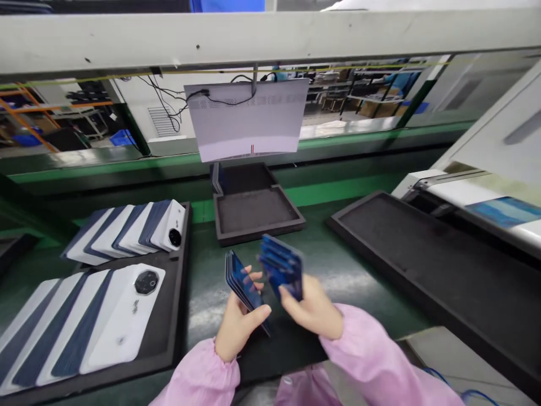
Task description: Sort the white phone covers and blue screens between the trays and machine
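1. My left hand grips thin, glossy dark-blue rectangular panels, stacked; long axis slants far-left to near-right.
2. My right hand clasps a blurred, fanned blue stack, just right of them.
3. Both held above the dark green desk, nearer me than the black rectangular tray's near edge.

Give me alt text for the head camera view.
A person's left hand and right hand, pink-sleeved, each hold thin dark-blue rectangular panels above a dark green worktop. To the left, a black rectangular tray holds two rows of overlapping white phone-shaped pieces; ahead, another black tray sits below a white monitor.
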The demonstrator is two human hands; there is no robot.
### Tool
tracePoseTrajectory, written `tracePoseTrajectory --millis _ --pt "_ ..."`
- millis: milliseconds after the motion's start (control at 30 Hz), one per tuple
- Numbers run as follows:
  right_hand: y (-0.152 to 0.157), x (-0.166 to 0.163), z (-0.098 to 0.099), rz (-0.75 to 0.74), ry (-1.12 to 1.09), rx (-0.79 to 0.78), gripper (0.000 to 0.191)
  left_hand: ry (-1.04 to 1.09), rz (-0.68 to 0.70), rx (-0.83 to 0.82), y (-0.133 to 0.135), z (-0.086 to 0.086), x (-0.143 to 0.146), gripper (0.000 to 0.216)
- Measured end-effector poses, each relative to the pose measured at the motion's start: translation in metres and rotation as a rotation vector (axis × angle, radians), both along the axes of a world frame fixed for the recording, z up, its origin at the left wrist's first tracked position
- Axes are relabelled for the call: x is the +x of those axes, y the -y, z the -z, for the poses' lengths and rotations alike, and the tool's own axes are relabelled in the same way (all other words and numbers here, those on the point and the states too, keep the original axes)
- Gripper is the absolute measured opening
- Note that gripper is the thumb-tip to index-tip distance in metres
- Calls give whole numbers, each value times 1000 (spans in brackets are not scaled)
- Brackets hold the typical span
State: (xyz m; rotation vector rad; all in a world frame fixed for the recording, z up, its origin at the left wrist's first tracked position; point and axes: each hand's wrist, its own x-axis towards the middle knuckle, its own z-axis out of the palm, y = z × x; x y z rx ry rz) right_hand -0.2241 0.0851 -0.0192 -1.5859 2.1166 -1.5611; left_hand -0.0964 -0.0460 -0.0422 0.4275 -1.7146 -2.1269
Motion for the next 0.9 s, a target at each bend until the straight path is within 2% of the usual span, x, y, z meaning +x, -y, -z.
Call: tracePoseTrajectory --millis 100,333,467,600,700,800,900 --pt "31 25 11 -182 -35 -144 44 71 -27 -128 0 1 2 57" --pt "30 27 14 -180 -56 -164 44 78 -13 -268 -1 2 2 72" --pt "27 34 25 -156 -84 -103 58 14 34 -281 -2 5 0 80" --pt "23 43 33 -49 -27 88 66 5 59 -341 -1 8 -2 101" --pt "20 48 26 -33 27 191 74 40 78 -414 1 7 -2 90" --pt "16 50 14 -99 64 249 85 49 11 -450 2 4 -1 66" --pt "12 48 8 -174 86 269 90 59 -69 -441 3 4 0 56"
